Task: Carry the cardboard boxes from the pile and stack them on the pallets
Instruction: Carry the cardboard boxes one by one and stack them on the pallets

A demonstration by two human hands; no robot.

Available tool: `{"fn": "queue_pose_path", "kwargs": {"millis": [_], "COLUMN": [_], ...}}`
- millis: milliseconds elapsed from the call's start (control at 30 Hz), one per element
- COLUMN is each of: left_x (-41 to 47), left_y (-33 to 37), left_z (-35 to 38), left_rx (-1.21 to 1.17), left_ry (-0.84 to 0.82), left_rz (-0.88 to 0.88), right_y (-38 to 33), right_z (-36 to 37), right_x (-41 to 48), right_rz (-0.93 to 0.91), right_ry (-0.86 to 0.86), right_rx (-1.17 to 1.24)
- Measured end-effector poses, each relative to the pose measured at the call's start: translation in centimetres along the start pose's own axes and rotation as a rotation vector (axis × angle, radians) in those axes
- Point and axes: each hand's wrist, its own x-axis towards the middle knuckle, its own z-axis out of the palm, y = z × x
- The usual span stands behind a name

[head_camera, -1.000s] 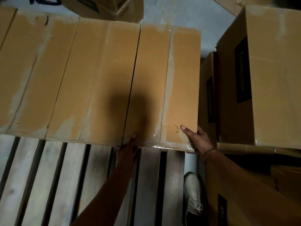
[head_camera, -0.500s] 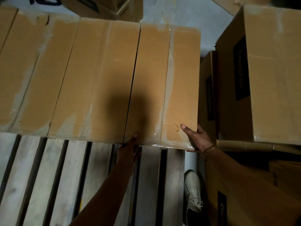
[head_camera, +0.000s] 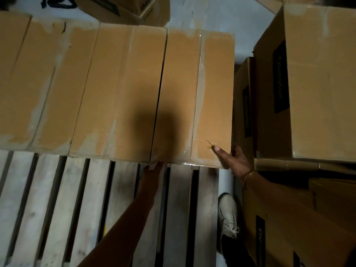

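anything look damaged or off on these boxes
Yes: the rightmost brown cardboard box has a small tear in its top, by the thumb of the right hand, and its clear tape is wrinkled. Pale scuffed patches mark the neighbouring boxes.

Dim; soft shadow mid-frame on boxes (head_camera: 119, 89); btm right v. dark; edges bowed, slight blur.

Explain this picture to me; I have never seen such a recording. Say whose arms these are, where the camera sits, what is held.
No machine: a person wears a camera on the head, looking down at their own arms. A wooden pallet carries a row of cardboard boxes. The right hand grips the near right corner of the end box, thumb on top; the left hand touches its near edge, grip unclear in shadow. A pile of boxes stands at right.
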Motion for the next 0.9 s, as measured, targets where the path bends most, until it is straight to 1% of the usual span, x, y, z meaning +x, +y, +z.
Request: {"fn": "queue_pose_path", "kwargs": {"millis": [100,167,200,267,433,567,667,700,767,900], "left_x": [-2.9,-4.9,-5.9,-8.6,-16.3,-23.4,-28.8,-30.2,-32.5,-36.4], "left_y": [1.4,2.9,3.6,5.1,7.0,5.5,2.9,1.9,0.2,-2.9], "left_z": [-1.1,-2.0,-2.4,-2.9,-3.8,-5.2,-6.1,-6.2,-5.9,-2.5], "left_rx": [0.104,0.128,0.129,0.132,0.247,0.415,0.428,0.437,0.507,0.609], "left_ry": [0.060,0.118,0.117,0.071,-0.050,-0.173,-0.256,-0.279,-0.295,-0.361], "left_rz": [0.065,0.079,0.103,0.177,0.352,0.434,0.546,0.551,0.476,0.406], "right_y": [-0.5,-1.0,-1.5,-2.2,-2.3,-0.2,1.3,1.7,3.1,6.0], "right_z": [-1.3,-2.2,-2.5,-3.3,-5.0,-6.2,-7.2,-7.7,-9.0,-13.7], "right_x": [-2.6,-5.0,-6.4,-9.3,-17.8,-26.7,-34.2,-36.4,-39.5,-44.3], "right_rz": [-0.040,-0.038,-0.044,-0.066,-0.170,-0.220,-0.269,-0.293,-0.321,-0.372], "right_ry": [0.039,0.051,0.051,0.043,0.071,0.148,0.185,0.196,0.201,0.255], "right_rx": [0.020,0.027,0.028,0.028,0.072,0.150,0.127,0.103,0.033,-0.054]}}
